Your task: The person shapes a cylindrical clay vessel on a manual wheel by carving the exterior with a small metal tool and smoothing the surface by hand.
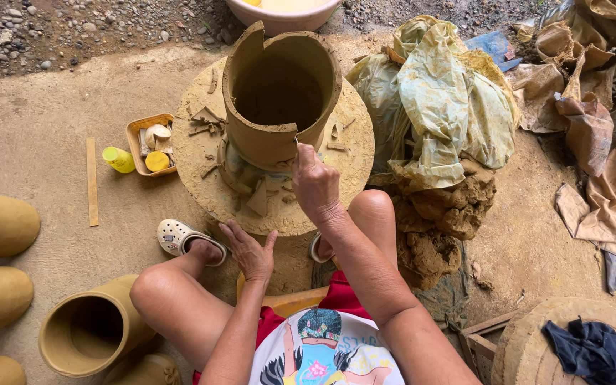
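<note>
Two hands work by the clay pot [279,100]: right hand [314,180] clenched on a thin tool at its rim, left hand [249,251] spread flat on the wheel [354,146] edge.

clay cylinder [279,100]: tan, hollow, upright on round turntable [204,153]; rim uneven, one wall flap raised; trimmed scraps [251,189] at base.

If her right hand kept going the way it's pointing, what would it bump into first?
The right hand points up toward the tall brown open-topped clay cylinder on the round clay-caked turntable. It would probably meet the cylinder's near wall first, seemingly almost touching already.
</note>
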